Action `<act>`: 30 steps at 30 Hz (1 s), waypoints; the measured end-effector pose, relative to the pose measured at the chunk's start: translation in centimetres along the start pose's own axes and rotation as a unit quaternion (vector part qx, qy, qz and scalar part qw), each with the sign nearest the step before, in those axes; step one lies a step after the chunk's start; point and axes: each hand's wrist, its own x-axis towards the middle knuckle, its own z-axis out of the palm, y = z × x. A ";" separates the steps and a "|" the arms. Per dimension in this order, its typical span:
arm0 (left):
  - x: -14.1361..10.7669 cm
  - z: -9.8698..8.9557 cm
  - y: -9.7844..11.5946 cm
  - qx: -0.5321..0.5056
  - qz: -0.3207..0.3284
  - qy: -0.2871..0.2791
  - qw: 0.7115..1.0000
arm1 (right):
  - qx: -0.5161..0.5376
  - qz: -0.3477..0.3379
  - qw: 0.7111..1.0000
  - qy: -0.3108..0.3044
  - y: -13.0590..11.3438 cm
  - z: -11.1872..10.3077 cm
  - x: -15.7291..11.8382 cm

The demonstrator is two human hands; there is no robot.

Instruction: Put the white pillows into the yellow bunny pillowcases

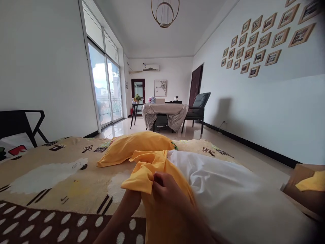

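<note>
A yellow pillowcase point(177, 176) lies bunched in front of me, spread over the bed and along the side of a white pillow point(218, 189). My right hand point(165, 186) pinches a fold of the pillowcase between thumb and fingers. My left hand point(134, 196) reaches up from below into the cloth. Only its wrist and forearm show; the fingers are hidden by the yellow fabric. Just beyond both hands rests a plump yellow pillow point(137, 144). The white pillow touches the pillowcase on the right, its surface creased.
Under everything is a beige blanket point(96, 183) with sheep and a brown dotted border. A cardboard box point(291, 178) with yellow cloth point(313, 183) stands at the right. Farther off are a covered table point(165, 108) and a black chair point(199, 105). A black-framed seat point(15, 122) is at left.
</note>
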 end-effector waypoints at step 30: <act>-0.6 -0.8 2.8 0.017 0.037 0.004 0.999 | 0.151 -0.031 0.988 -0.017 0.4 1.0 -0.2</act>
